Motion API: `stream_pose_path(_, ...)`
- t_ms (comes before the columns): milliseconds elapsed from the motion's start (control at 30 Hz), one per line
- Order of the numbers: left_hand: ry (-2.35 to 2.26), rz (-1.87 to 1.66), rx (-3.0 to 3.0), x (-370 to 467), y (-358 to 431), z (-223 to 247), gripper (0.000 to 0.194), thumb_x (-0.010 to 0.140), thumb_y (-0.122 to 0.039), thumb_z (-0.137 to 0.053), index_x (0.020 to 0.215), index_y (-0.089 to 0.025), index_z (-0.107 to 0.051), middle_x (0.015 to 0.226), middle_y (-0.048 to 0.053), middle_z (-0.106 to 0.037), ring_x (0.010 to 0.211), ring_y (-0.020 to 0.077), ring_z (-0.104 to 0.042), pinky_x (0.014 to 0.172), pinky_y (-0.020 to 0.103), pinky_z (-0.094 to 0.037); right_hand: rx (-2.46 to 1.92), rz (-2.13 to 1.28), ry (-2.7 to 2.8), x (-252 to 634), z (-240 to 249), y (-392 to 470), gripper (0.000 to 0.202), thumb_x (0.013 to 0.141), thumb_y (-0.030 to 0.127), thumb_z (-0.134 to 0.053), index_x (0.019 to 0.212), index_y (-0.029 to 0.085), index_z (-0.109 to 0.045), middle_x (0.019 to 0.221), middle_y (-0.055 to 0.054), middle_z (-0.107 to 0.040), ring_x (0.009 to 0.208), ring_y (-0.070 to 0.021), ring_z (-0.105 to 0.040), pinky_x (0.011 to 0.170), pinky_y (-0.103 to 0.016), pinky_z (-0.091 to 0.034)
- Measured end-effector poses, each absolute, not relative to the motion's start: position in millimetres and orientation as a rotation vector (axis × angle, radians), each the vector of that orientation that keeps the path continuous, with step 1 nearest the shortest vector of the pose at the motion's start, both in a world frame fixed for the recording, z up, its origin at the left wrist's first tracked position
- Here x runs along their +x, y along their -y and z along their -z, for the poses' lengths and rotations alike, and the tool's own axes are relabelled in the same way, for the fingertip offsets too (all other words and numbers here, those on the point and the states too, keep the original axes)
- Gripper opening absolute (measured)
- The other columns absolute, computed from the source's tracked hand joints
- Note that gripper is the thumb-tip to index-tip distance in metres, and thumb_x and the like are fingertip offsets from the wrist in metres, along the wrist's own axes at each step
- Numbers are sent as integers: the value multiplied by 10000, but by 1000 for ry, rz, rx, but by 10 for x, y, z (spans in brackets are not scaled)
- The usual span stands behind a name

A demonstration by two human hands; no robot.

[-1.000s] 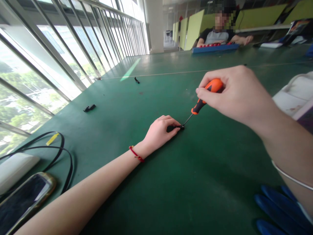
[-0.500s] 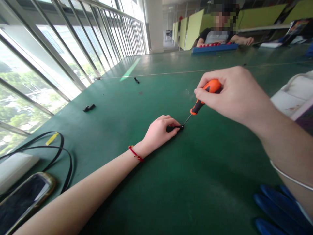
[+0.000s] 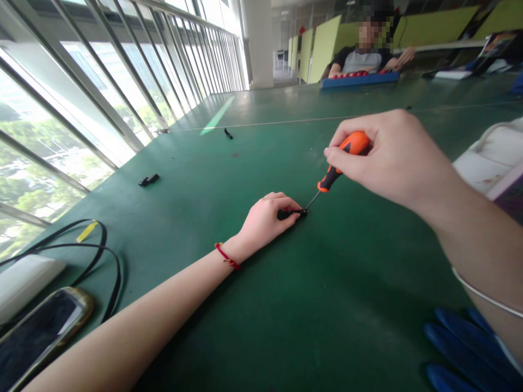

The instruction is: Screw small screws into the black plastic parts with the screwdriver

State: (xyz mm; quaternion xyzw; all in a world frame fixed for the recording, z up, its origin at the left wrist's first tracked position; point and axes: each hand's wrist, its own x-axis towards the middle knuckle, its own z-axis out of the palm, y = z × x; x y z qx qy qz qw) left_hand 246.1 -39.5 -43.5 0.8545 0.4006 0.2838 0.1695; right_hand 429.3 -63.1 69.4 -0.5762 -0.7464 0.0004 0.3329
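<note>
My left hand (image 3: pixel 267 218) rests on the green table and pinches a small black part (image 3: pixel 303 212), whose right end sticks out past the fingertips. Most of that part is hidden by the fingers, so its kind is unclear. My right hand (image 3: pixel 379 155) grips an orange and black screwdriver (image 3: pixel 329 178) by its handle. The shaft slants down to the left, and its tip meets the exposed end of the black part. Two similar small black pieces lie farther off: one piece (image 3: pixel 149 179) on the left, another piece (image 3: pixel 228 134) toward the back.
At the left lie a phone (image 3: pixel 41 332), a white box-like object (image 3: pixel 30 283) and a looped black cable (image 3: pixel 116 261). Blue gloves (image 3: pixel 469 348) lie at the lower right. Across the table (image 3: pixel 261 326), a person (image 3: pixel 362 59) sits behind a blue tray (image 3: pixel 359 80). Railings (image 3: pixel 163 65) border the left.
My hands, the screwdriver and the black part look almost unmoved. Across the table, the other person's hand on the right has risen a little and shifted left.
</note>
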Motion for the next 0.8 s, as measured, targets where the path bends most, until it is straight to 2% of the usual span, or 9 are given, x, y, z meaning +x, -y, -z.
stream_pose_path(167,-1124,-813,2418,2460,396,440,161,806,-229,-562,899,-211,-692,863,15,-658,817,151,-567,759,273,-461,-1504,-29,1944,4302,-671,609,48,679,255,-595,671,235,-552,564,18,-501,508,-121,-388,489,-293,-300)
stream_pose_path(300,-1122,-823,2416,2462,383,450,158,802,-230,-569,899,-211,-693,858,14,-658,813,151,-566,756,273,-462,-1425,-79,1950,4314,-643,583,208,667,254,-621,849,249,-520,639,28,-514,545,-119,-418,506,-271,-298)
stream_pose_path(367,-1119,-830,2414,2461,378,455,154,800,-224,-572,894,-210,-693,857,12,-660,812,149,-568,757,272,-462,-1419,-63,1981,4318,-649,588,133,727,342,-593,775,235,-529,617,23,-497,542,-118,-407,507,-272,-284)
stream_pose_path(467,-1120,-840,2408,2459,375,460,148,797,-221,-577,885,-211,-695,850,9,-663,805,146,-570,760,273,-461,-1427,-13,2011,4320,-675,610,361,818,467,-482,570,204,-486,512,15,-405,494,-104,-325,493,-284,-249)
stream_pose_path(533,-1119,-842,2402,2457,374,460,146,796,-224,-581,882,-210,-697,845,9,-665,801,146,-570,759,273,-462,-1415,-40,1998,4319,-688,622,285,803,401,-511,594,208,-524,510,18,-421,489,-101,-333,490,-282,-259)
stream_pose_path(600,-1116,-839,2394,2456,372,458,148,796,-225,-581,885,-208,-698,847,11,-665,800,146,-571,756,273,-463,-1404,-84,1968,4316,-691,627,63,731,283,-576,768,233,-576,556,28,-476,508,-108,-385,492,-272,-278)
stream_pose_path(633,-1115,-838,2390,2455,371,457,150,796,-224,-581,887,-208,-698,848,11,-665,800,146,-571,754,272,-464,-1410,-92,1962,4313,-690,627,137,701,252,-590,836,242,-571,574,31,-490,517,-112,-400,493,-269,-282)
stream_pose_path(733,-1110,-843,2381,2455,367,457,150,794,-223,-584,888,-207,-700,849,11,-667,797,145,-571,755,272,-464,-1445,-44,1996,4305,-683,625,129,740,358,-575,764,233,-557,573,20,-487,518,-114,-391,498,-273,-273)
stream_pose_path(800,-1109,-848,2378,2455,365,459,146,793,-225,-588,881,-206,-703,848,11,-669,796,145,-572,759,275,-463,-1461,-16,2018,4303,-680,623,278,792,448,-512,644,215,-542,547,9,-476,504,-110,-370,498,-279,-264)
